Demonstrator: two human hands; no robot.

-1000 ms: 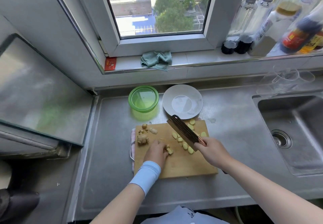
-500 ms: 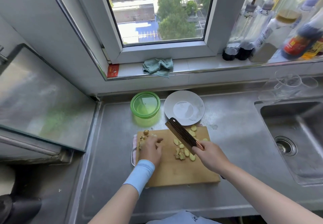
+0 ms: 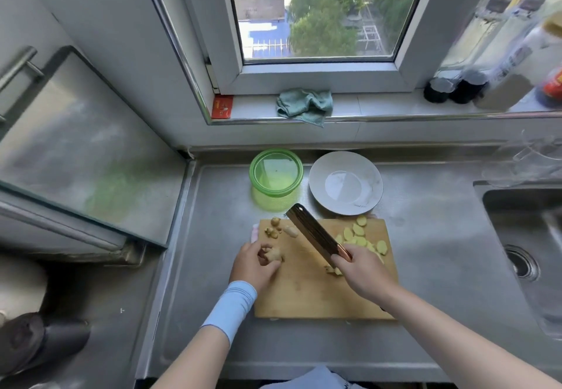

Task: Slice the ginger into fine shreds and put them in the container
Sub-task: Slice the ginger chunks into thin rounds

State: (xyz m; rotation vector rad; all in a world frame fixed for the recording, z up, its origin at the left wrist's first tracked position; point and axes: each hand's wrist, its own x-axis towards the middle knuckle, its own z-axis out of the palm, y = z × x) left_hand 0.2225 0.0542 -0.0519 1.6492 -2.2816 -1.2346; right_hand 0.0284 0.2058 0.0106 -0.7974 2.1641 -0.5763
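Note:
A wooden cutting board lies on the steel counter. My left hand grips a knobby piece of ginger at the board's left side. My right hand holds the cleaver by its handle, blade raised and slanting toward the far left. Pale ginger slices lie at the board's far right corner. Small ginger scraps sit at the far left corner. A green round container stands behind the board.
A white plate sits beside the green container. The sink is at the right. A teal cloth and bottles rest on the windowsill. A steel cabinet top rises at the left.
My left hand went from the cut pieces to the board's left side and picked up the ginger knob. The cleaver shifted a little to the left over the board.

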